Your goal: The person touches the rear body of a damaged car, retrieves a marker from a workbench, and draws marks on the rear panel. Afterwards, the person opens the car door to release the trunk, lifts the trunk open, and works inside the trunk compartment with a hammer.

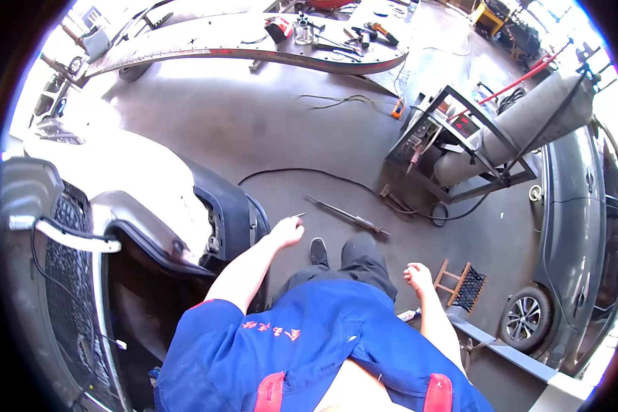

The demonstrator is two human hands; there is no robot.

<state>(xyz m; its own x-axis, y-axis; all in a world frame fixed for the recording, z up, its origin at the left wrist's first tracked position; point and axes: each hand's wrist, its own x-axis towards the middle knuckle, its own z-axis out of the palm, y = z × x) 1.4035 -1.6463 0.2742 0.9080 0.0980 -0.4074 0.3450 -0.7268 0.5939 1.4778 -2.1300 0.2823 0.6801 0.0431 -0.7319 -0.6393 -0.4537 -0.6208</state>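
My left hand (286, 233) is closed, held out near the dark bumper edge of the white car (158, 185). A short, thin, pointed thing (299, 215) sticks out from its fingers; its kind is too small to make out. My right hand (419, 278) hangs over the floor at my right side with its fingers curled in, and nothing shows in them. Beyond my feet a long metal rod with a thicker sleeve, like a slide hammer (350, 218), lies on the floor.
A black cable (309, 170) snakes across the floor to a wheeled frame (453, 144) carrying a grey gas cylinder (522, 127). A small woven stool (468, 288) stands near a grey car (573, 226). Tools lie on a long bench (220, 38).
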